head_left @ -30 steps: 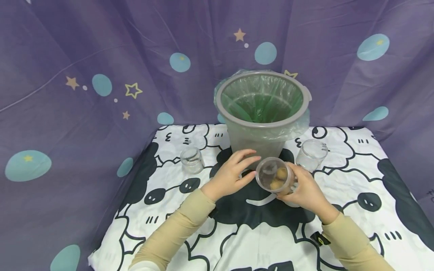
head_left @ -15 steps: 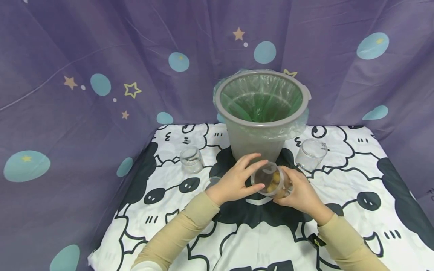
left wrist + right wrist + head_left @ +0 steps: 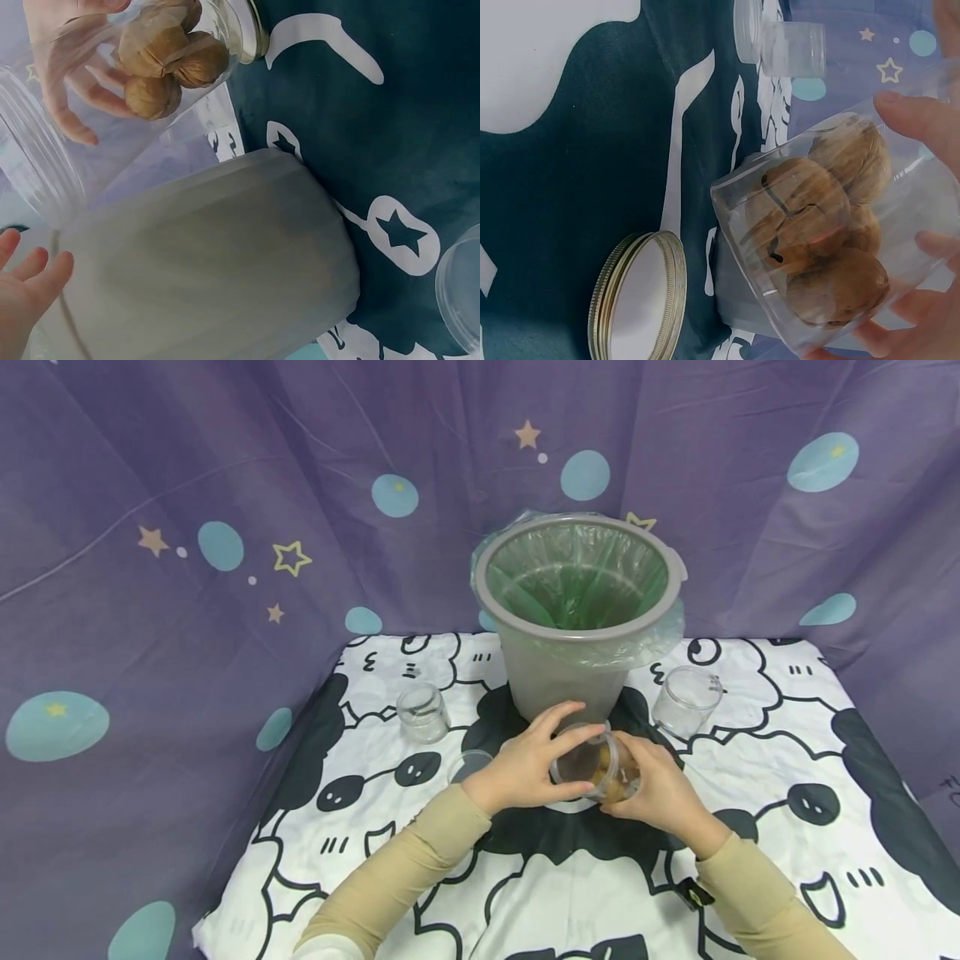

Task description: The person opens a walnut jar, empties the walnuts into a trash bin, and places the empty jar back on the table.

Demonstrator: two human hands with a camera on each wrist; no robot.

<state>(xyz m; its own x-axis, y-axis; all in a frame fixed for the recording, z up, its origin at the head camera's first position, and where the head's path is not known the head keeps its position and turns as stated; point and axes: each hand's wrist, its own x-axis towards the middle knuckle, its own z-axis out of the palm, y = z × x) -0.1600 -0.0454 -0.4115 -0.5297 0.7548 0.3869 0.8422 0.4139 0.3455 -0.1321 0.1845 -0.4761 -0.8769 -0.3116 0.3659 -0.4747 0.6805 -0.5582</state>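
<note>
a starry purple curtain (image 3: pixel 465 410) hangs behind a patterned cloth (image 3: pixel 573 893).

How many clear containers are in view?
4: the held container in the right hand, the left container and right container on either side of the bin, and a fourth container partly hidden by the left hand. Others may be hidden.
</note>
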